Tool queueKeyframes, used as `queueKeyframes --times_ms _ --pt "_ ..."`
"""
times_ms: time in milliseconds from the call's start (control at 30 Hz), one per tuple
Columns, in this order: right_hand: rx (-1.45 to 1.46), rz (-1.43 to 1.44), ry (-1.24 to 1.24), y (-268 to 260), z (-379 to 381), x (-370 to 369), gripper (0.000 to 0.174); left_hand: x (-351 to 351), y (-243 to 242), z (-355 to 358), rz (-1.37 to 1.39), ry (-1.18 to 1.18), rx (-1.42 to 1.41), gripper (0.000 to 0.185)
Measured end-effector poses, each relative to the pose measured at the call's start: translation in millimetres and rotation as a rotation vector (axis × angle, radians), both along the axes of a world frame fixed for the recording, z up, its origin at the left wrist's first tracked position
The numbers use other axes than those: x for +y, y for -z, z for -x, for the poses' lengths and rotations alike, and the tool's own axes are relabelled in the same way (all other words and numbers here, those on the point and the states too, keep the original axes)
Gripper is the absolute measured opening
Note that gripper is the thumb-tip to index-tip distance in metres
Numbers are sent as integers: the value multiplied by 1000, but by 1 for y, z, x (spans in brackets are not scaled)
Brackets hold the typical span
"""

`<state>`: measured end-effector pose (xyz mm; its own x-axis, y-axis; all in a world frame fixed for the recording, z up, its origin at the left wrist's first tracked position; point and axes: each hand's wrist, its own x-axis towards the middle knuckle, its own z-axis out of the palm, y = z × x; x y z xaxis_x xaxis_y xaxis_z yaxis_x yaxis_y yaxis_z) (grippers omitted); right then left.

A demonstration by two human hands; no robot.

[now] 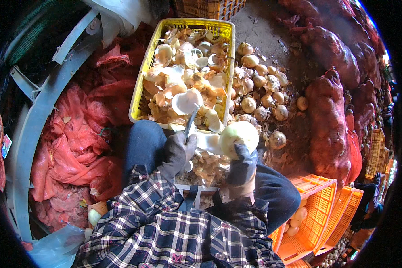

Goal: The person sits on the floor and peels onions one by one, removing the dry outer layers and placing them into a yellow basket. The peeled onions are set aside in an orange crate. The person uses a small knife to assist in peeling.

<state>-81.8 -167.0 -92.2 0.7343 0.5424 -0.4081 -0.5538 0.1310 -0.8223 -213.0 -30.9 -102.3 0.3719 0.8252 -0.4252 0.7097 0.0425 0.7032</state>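
Observation:
My left hand [178, 152], in a dark glove, grips a small knife [190, 123] with its blade pointing up and away from me. In my right hand [243, 165], also gloved, is a large pale peeled onion [240, 134], the thumb pressed on its near side. A white piece of onion layer [208, 143] lies between my hands, beside the onion; whether it is still attached I cannot tell. Just beyond my knees stands a yellow plastic crate [232, 67] heaped with onion skins [184, 82]. One cupped white layer [187, 101] rests near its front, by the knife tip.
Unpeeled onions [248, 105] are piled on the ground right of the yellow crate. Full red mesh sacks [326, 130] line the right side. Orange crates [316, 214], one holding onions, stand by my right knee. Crumpled red mesh [77, 144] and a metal beam [37, 124] lie left.

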Motion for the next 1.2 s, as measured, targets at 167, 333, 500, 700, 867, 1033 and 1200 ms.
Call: queueKeyframes --times_ms 167,333,500,700,867,1033,1200 --pt "416 -229 156 38 -7 -15 54 0 2 5 -142 6 43 36" --pt "285 -422 126 42 -13 -13 60 9 -46 2 11 -35 -107 29" --pt "466 -589 119 31 -15 -12 66 46 -52 -26 -106 -250 -480 30" --pt "520 -742 313 -33 -35 -30 69 96 -52 -37 -121 -128 -259 34" --pt "33 -681 571 -79 -88 -111 68 78 -19 -2 -337 20 -114 23" --pt "137 -714 858 -54 -112 -270 55 43 -44 -1 -41 -7 -158 21" --pt "298 -523 991 -7 -98 -354 41 25 -18 -5 17 92 -210 21"
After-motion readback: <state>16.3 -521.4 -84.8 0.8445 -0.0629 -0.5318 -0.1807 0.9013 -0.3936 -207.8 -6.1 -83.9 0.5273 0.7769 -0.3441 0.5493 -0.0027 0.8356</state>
